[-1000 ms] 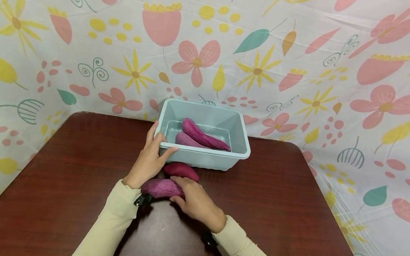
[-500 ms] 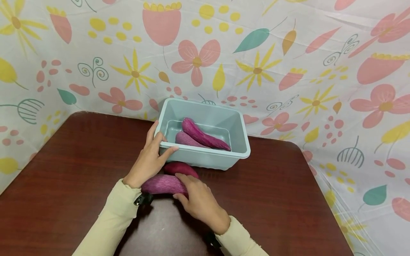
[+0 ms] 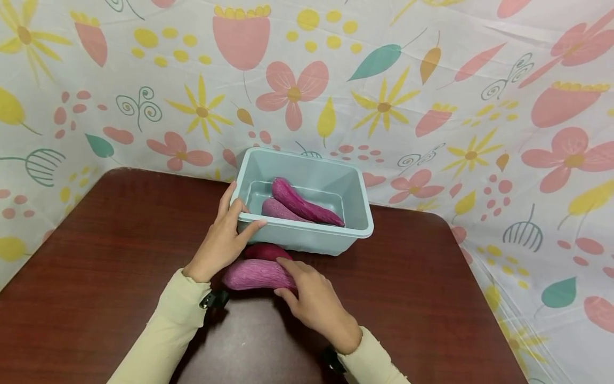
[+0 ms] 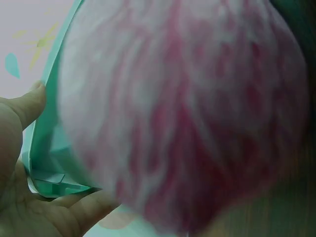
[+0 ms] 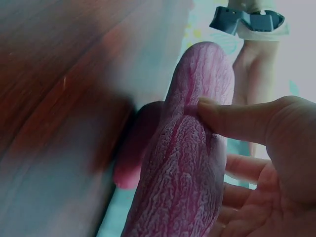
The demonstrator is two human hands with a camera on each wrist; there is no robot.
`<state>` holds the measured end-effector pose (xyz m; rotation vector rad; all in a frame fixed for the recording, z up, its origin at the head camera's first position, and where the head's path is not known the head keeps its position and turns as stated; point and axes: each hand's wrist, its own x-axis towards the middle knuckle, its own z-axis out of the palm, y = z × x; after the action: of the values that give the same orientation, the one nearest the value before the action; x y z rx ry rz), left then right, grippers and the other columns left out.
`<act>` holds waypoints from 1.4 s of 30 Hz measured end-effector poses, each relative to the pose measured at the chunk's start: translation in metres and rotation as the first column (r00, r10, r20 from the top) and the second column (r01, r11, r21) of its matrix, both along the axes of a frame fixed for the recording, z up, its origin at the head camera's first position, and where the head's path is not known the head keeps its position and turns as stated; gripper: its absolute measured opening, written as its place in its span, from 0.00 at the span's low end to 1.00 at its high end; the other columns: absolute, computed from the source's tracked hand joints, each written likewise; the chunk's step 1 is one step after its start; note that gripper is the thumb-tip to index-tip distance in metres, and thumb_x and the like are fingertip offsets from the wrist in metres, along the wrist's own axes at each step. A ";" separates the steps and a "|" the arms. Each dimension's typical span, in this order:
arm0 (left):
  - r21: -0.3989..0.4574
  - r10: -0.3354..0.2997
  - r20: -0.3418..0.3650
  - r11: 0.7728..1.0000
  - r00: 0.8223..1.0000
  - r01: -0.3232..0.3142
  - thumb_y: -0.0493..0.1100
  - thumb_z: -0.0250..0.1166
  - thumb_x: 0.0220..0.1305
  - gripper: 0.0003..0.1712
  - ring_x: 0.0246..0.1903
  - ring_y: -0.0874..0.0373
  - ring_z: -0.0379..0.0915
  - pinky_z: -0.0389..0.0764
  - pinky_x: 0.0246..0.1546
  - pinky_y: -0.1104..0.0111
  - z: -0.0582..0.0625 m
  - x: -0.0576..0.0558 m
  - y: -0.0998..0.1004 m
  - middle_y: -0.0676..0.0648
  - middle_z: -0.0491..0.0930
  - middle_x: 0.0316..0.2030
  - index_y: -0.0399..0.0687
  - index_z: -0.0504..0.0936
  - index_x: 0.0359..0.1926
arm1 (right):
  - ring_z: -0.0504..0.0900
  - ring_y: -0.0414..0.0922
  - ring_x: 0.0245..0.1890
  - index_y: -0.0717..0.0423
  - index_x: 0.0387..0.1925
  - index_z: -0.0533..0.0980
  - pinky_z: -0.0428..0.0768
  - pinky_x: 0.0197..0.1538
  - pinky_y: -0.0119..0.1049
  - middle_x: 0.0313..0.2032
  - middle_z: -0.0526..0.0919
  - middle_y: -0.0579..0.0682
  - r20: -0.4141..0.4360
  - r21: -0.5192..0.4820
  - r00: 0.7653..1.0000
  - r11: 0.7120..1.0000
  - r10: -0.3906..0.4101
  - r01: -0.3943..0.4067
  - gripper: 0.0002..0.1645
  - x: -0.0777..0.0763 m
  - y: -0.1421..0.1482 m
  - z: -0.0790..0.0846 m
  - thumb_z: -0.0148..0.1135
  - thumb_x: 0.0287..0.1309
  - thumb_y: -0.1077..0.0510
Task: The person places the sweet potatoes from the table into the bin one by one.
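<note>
My right hand (image 3: pixel 320 305) grips a long, wrinkled purple sweet potato (image 3: pixel 256 274) by its right end, thumb on the near side. In the right wrist view the sweet potato (image 5: pixel 182 153) appears raised off the table. A darker red, smoother sweet potato (image 3: pixel 266 252) lies behind it, partly covered, against the front of a light blue plastic basin (image 3: pixel 307 237). At the basin's near left corner my left hand (image 3: pixel 220 242) holds the rim between thumb and fingers. The held sweet potato (image 4: pixel 182 113) fills most of the left wrist view, blurred.
Inside the basin lie two purple sweet potatoes, a brighter one (image 3: pixel 307 204) and a duller one (image 3: pixel 283 209) partly hidden by the front wall. The brown wooden table (image 3: pixel 408 298) ends at a patterned cloth (image 3: pixel 297 64) hanging behind.
My right hand has moved to the right and slightly down in the head view, drawing the wrinkled sweet potato rightward out from beside the left wrist. My left hand and the basin stay put.
</note>
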<state>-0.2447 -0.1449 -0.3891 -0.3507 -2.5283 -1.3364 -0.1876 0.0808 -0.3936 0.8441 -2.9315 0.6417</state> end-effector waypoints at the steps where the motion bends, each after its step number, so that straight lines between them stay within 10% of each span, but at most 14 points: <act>1: -0.002 0.000 0.000 1.000 1.000 0.000 0.55 0.62 0.71 0.22 0.66 0.39 0.66 0.77 0.44 0.56 0.000 0.000 0.000 0.43 0.36 0.81 0.43 0.65 0.43 | 0.82 0.48 0.60 0.50 0.67 0.72 0.82 0.56 0.49 0.59 0.82 0.50 -0.003 0.002 1.000 1.000 -0.004 0.004 0.34 0.000 0.002 0.000 0.71 0.62 0.49; 42: 0.012 0.017 0.021 1.000 1.000 -0.017 0.57 0.62 0.71 0.22 0.53 0.41 0.74 0.73 0.31 0.65 0.000 0.001 0.001 0.43 0.38 0.81 0.45 0.65 0.43 | 0.84 0.46 0.54 0.45 0.64 0.75 0.83 0.49 0.49 0.54 0.85 0.46 -0.214 -0.045 0.968 0.991 -0.132 0.125 0.35 0.006 0.051 0.033 0.76 0.55 0.51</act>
<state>-0.2441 -0.1438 -0.3890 -0.3140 -2.5334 -1.3560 -0.1819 0.1318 -0.3602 0.6676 -2.7444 0.5464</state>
